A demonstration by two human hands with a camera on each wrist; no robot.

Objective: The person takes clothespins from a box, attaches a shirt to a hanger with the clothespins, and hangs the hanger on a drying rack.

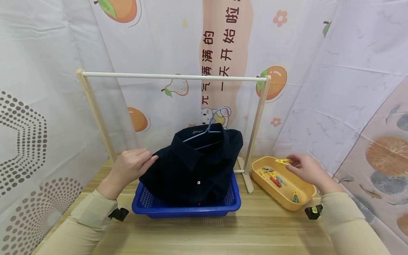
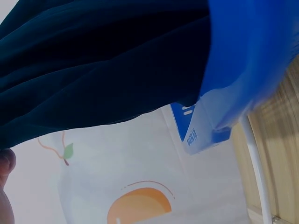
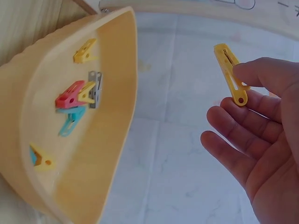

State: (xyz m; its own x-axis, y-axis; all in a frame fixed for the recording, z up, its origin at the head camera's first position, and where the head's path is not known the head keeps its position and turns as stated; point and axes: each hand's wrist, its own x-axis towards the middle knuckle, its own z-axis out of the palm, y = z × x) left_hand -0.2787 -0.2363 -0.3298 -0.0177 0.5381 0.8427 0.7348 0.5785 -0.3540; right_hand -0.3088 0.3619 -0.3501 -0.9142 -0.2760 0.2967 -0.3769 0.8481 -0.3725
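Observation:
A dark navy shirt [image 1: 194, 170] sits bunched in a blue plastic basket [image 1: 186, 211], with a light blue hanger [image 1: 208, 129] inside its collar and the hook pointing up. My left hand [image 1: 131, 163] pinches the shirt's shoulder at the left; in the left wrist view only a bit of that hand shows at the edge, beside the hanging cloth. Over the rim of a yellow tub [image 1: 299, 179], my right hand [image 1: 306, 170] pinches a yellow clothespin [image 3: 231, 74] between thumb and fingers. Several clothespins [image 3: 77, 95] in red, yellow, grey and teal lie in the tub.
A drying rack with wooden legs [image 1: 255, 131] and a white top bar [image 1: 172, 76] stands behind the basket. Its right foot [image 1: 245, 177] lies between basket and tub. Everything stands on a wood-grain table [image 1: 191, 235], with printed curtains [image 1: 159, 39] around it.

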